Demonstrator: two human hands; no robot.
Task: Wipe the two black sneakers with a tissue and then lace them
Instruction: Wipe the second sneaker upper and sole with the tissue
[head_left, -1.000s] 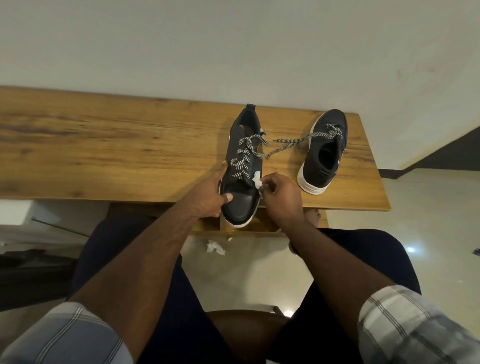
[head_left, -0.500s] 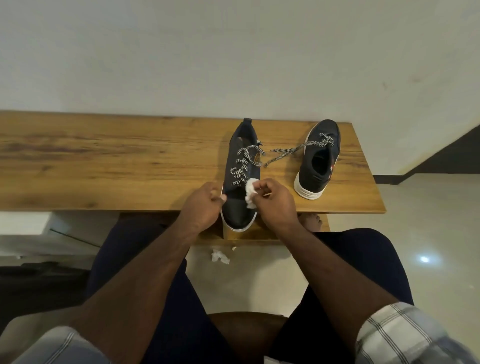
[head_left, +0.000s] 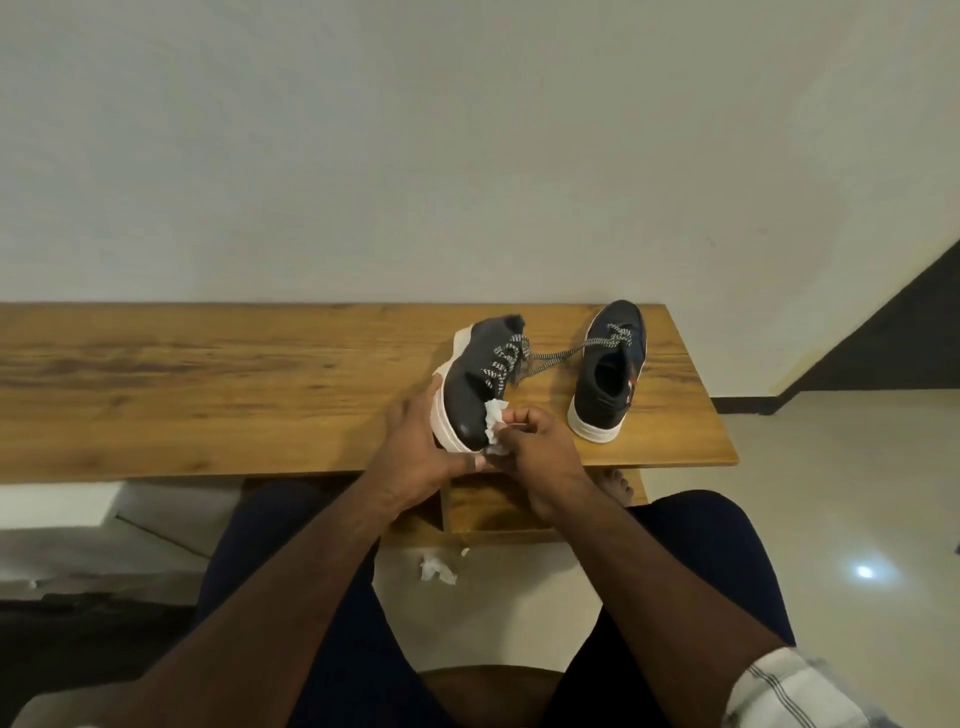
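**Wiping the toe of the tilted sneaker**

We grip the near sneaker (head_left: 475, 387) with our left hand (head_left: 415, 457), tipped onto its side so the white sole faces left. Our right hand (head_left: 540, 447) presses a crumpled tissue (head_left: 493, 423) against its toe. The second sneaker (head_left: 610, 374) stands upright further right on the wooden table (head_left: 208, 384), its lace trailing between them.

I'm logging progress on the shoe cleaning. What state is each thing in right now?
Near sneaker: tipped on its side, white sole showing, laces loosely threaded, untied.
Far sneaker: upright on the table, untouched, lace end trailing loose.
Tissue: crumpled, pressed against the near sneaker's toe.
Left hand: gripping the near sneaker's sole.
Right hand: pinching the tissue.
Floor tissue: crumpled, lying discarded.
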